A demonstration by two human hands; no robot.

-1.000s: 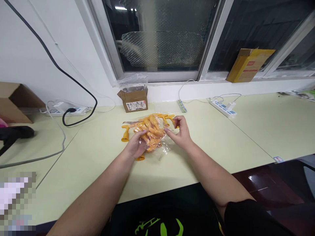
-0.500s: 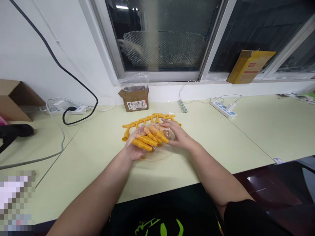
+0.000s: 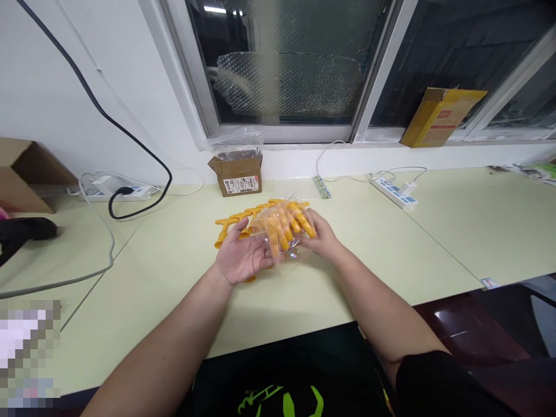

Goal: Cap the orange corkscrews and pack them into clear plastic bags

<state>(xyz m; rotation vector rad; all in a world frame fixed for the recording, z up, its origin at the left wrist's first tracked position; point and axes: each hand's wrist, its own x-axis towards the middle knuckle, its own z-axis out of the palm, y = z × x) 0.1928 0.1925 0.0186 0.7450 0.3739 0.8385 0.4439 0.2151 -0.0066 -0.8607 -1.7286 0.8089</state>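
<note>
A clear plastic bag (image 3: 284,229) with several yellow T-shaped plastic handles inside is held up over the table. My right hand (image 3: 322,234) grips the bag's right side, most of its fingers hidden behind it. At the bag's left, my left hand (image 3: 243,253) is turned palm up with the thumb apart, and its fingertips touch the underside of the bag. Behind the bag, more yellow T-shaped handles (image 3: 222,230) lie in a row on the table. Another yellow piece (image 3: 251,279) shows just below my left hand.
A small open carton (image 3: 237,176) stands by the wall, with a plastic sheet and a strip of small items (image 3: 322,187) beside it. Power strips (image 3: 393,192) and cables lie along the back. On the left are a bigger carton (image 3: 26,179) and a black object (image 3: 32,231).
The bag has turned and shifted right, so the handles now point downward. My left hand has loosened from around it, showing its palm, while the right hand has taken its side.
</note>
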